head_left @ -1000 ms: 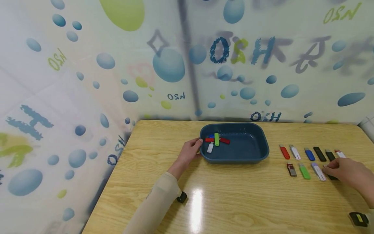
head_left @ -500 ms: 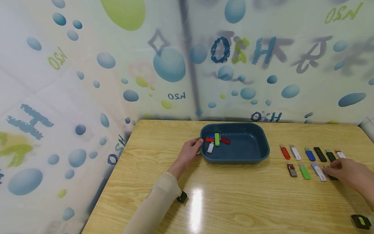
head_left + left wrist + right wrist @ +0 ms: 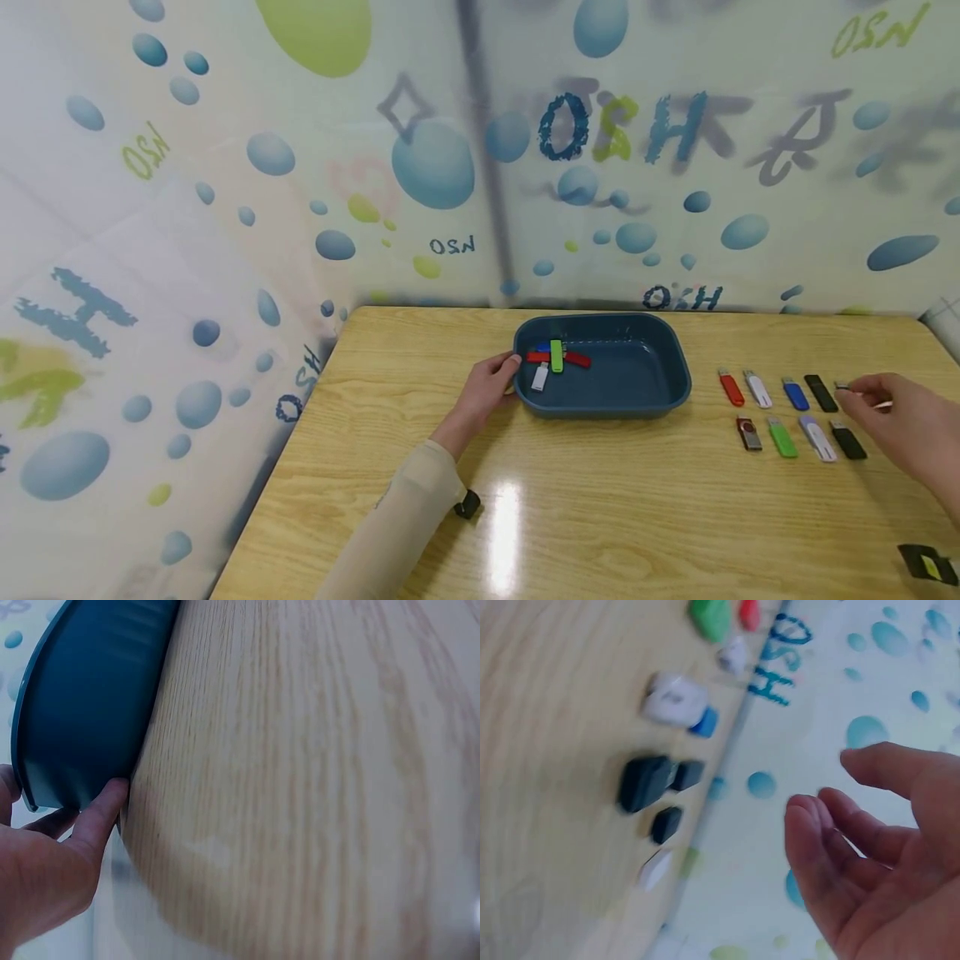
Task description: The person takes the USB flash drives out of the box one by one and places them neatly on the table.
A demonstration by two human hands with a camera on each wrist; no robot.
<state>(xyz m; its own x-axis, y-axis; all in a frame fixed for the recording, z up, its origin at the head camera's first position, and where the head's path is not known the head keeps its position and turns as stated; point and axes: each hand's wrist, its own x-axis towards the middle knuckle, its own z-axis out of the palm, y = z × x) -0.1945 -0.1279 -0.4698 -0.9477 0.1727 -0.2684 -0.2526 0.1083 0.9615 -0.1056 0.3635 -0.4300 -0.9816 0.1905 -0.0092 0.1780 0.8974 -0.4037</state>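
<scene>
The left hand (image 3: pixel 486 393) rests against the left end of the blue tray (image 3: pixel 660 402), which stands near the far edge of the table (image 3: pixel 600 517), about at its middle. In the left wrist view one finger (image 3: pixel 101 814) touches the outside wall of the tray (image 3: pixel 90 705) and lies nearly straight; the thumb is at the rim.

Inside the tray, at its left end, a green USB stick (image 3: pixel 557 356) lies across a red one (image 3: pixel 573 360), with a white one (image 3: pixel 540 377) just beside them.

The right hand (image 3: pixel 903 417) is above the right side of the table, over the far row of sticks. In the head view its fingertips seem to pinch something small and white, but I cannot tell this surely; in the right wrist view the fingers (image 3: pixel 817 847) are loosely bent and hold nothing visible.

The far row has a red stick (image 3: pixel 731 389), a white stick (image 3: pixel 757 390), a blue stick (image 3: pixel 795 395) and a black stick (image 3: pixel 821 393). The near row has a dark red stick (image 3: pixel 747 434), a green stick (image 3: pixel 782 438), a pale stick (image 3: pixel 817 439) and a second black stick (image 3: pixel 847 440).

The curtain (image 3: pixel 225 167) behind the table carries bubbles and mirrored writing that reads like "H2O".
</scene>
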